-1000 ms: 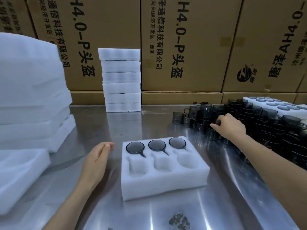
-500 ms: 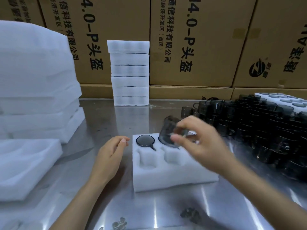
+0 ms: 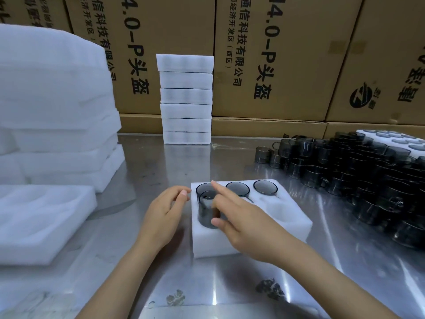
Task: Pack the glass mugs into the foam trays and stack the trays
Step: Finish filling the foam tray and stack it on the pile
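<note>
A white foam tray [image 3: 285,223] lies on the steel table in front of me, with three smoky glass mugs seated in its back row. A fourth smoky glass mug [image 3: 207,210] stands upright over the front-left pocket, most of it above the foam. My right hand [image 3: 239,217] holds this mug, thumb on its near side and index finger stretched out over the rim. My left hand [image 3: 164,210] rests on the table with its fingertips at the tray's left edge, fingers relaxed. The front middle and front right pockets hold nothing.
A dense pile of smoky mugs [image 3: 358,173] fills the table's right side, with another filled tray [image 3: 395,140] behind it. A stack of several foam trays [image 3: 186,100] stands at the back centre. Foam trays [image 3: 41,217] and foam sheets [image 3: 55,111] sit left. Cardboard boxes [image 3: 271,56] line the back.
My right hand has carried a mug from the pile across to the tray and lowered it to the front-left pocket. My left hand has slid right, up to the tray's left edge.
</note>
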`<state>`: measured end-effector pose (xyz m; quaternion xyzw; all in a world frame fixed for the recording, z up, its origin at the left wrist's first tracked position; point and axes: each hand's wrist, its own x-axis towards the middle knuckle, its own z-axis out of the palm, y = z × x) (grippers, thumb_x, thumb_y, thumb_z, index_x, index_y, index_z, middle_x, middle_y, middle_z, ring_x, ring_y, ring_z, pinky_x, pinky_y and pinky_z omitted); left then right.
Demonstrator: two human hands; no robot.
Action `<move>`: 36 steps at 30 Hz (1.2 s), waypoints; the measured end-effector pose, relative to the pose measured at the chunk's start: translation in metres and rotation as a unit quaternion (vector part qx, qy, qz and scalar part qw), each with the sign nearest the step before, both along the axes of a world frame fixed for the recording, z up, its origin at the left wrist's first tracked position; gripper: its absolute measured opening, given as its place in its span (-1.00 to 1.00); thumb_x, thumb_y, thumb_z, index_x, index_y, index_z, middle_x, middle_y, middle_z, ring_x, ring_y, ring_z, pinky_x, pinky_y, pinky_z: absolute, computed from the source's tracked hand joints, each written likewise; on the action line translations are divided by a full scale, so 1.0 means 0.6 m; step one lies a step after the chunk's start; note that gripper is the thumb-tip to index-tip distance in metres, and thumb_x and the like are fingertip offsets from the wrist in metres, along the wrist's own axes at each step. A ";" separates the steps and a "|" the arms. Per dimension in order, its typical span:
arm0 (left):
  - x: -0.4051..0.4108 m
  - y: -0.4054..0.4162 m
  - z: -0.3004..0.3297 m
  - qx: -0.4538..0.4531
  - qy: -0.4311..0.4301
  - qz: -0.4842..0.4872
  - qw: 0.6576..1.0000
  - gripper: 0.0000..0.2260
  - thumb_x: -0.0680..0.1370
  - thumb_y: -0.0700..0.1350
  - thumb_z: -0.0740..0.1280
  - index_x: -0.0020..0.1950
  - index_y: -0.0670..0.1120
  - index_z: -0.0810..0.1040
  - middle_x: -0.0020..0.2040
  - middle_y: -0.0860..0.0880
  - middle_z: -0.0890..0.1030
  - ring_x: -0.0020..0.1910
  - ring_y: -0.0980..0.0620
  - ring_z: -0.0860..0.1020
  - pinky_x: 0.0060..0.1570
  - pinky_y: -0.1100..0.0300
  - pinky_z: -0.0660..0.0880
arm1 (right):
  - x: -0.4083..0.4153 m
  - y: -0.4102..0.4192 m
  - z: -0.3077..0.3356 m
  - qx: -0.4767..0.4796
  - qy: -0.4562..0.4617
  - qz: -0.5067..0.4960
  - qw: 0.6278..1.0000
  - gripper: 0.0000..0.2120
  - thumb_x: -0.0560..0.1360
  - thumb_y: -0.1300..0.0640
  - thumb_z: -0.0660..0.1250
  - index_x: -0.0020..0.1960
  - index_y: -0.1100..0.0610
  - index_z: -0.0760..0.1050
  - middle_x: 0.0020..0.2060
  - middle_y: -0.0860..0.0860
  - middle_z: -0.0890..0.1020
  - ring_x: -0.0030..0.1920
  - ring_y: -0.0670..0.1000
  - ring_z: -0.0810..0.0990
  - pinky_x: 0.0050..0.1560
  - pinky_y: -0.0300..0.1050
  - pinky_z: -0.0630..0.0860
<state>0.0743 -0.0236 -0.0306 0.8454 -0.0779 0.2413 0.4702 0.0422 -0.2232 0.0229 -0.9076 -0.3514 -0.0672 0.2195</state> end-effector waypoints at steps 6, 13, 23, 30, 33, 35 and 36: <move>-0.020 -0.015 0.020 -0.001 -0.022 -0.002 1.000 -0.75 0.53 0.05 0.11 0.08 0.09 0.54 0.06 0.16 0.58 0.11 0.26 0.49 0.14 0.31 0.39 | -0.003 -0.008 0.006 -0.017 0.047 0.003 0.999 -0.91 0.60 0.02 0.17 0.08 -0.03 0.30 0.51 -0.23 0.03 0.31 -0.14 0.36 0.11 -0.14 0.30; -0.085 -0.021 0.014 0.185 -0.110 -0.105 0.971 -0.64 0.63 0.03 0.02 0.40 0.11 0.38 0.39 0.25 0.38 0.45 0.28 0.21 0.46 0.24 0.04 | -0.016 -0.023 -0.027 -0.084 -0.035 -0.030 0.995 -0.46 0.62 -0.14 -0.03 0.55 -0.12 -0.08 0.52 -0.24 -0.09 0.49 -0.26 -0.17 0.50 -0.18 -0.15; -0.067 -0.020 0.018 0.134 -0.059 -0.106 0.984 -0.59 0.56 0.15 -0.03 0.16 0.21 0.57 0.15 0.42 0.52 0.28 0.38 0.40 0.44 0.28 0.07 | -0.021 -0.011 -0.032 -0.117 -0.033 -0.059 0.991 -0.47 0.61 -0.18 -0.07 0.54 -0.07 0.02 0.53 -0.20 -0.02 0.51 -0.20 -0.13 0.48 -0.10 -0.16; -0.030 -0.050 0.035 -0.121 -0.028 -0.017 0.992 -0.58 0.58 0.07 0.05 -0.16 0.11 0.71 -0.16 0.15 0.70 -0.15 0.14 0.60 -0.10 0.43 0.37 | 0.039 -0.054 -0.005 0.090 -0.035 -0.107 0.990 -0.60 0.61 -0.11 0.05 0.37 -0.02 0.40 0.40 -0.11 0.38 0.46 -0.07 0.17 0.46 0.00 0.05; -0.005 -0.056 0.024 -0.173 -0.009 0.014 0.985 -0.63 0.65 -0.06 0.07 -0.06 0.01 0.68 -0.04 0.15 0.68 -0.02 0.31 0.56 -0.10 0.56 0.33 | 0.120 -0.126 0.006 0.120 -0.017 -0.245 0.962 -0.63 0.60 0.05 0.17 0.38 0.10 0.40 0.41 0.02 0.37 0.44 0.08 0.25 0.43 -0.01 0.16; 0.008 -0.054 0.018 -0.188 0.011 0.032 0.982 -0.66 0.66 -0.13 0.06 -0.01 -0.02 0.65 0.01 0.12 0.66 0.07 0.21 0.56 -0.05 0.54 0.35 | 0.168 -0.180 0.007 0.039 0.045 -0.332 0.941 -0.54 0.60 0.04 0.17 0.47 0.10 0.26 0.51 0.04 0.17 0.49 0.14 0.11 0.44 0.06 0.15; 0.011 -0.052 0.015 -0.185 0.014 0.039 0.982 -0.66 0.66 -0.14 0.06 0.00 -0.01 0.64 0.02 0.13 0.64 0.09 0.17 0.55 -0.05 0.53 0.35 | 0.187 -0.202 0.004 -0.003 0.064 -0.361 0.930 -0.51 0.60 0.04 0.16 0.49 0.10 0.20 0.53 0.05 0.08 0.50 0.17 0.07 0.43 0.10 0.17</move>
